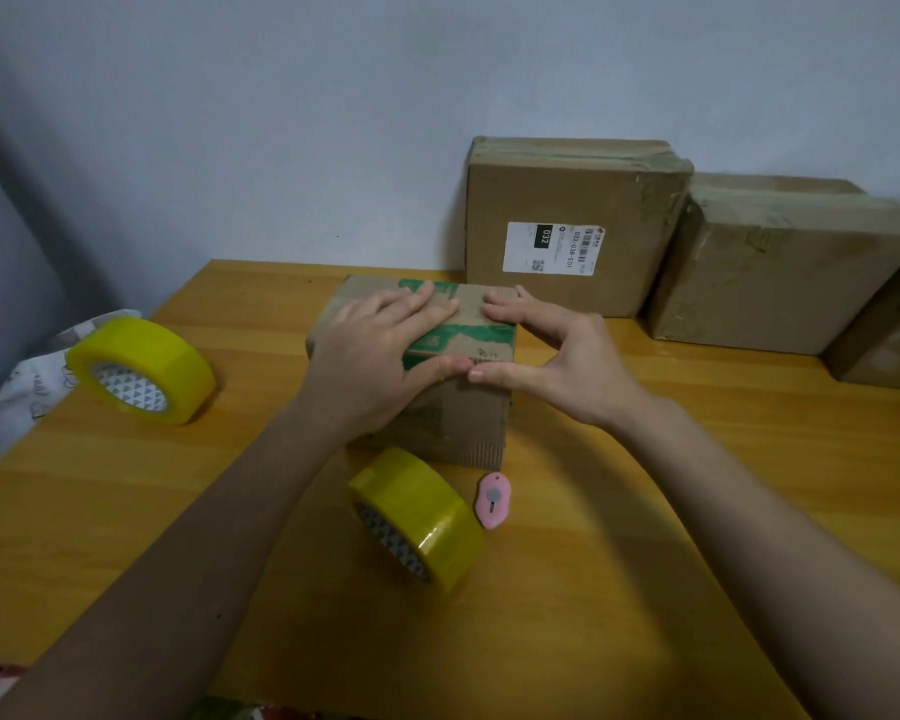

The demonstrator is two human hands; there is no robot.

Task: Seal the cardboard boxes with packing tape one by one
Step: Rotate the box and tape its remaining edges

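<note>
Head view: small box (458,407) sits mid-tabletop (645,511), top flaps pressed flat by left hand (380,356) and right hand (557,366), fingers extended, nothing gripped. Risk: flaps could spring open if released to reach the near tape roll (417,517).

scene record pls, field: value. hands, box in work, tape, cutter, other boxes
left hand: flat on small box top, thumb on front edge
right hand: fingers on small box top, thumb on front edge
small box: table centre, flaps closed, green print
near tape roll: in front of small box, on edge
far tape roll: table left
cutter: pink, right of near tape roll
back boxes: against wall, already taped
table: wood
</note>
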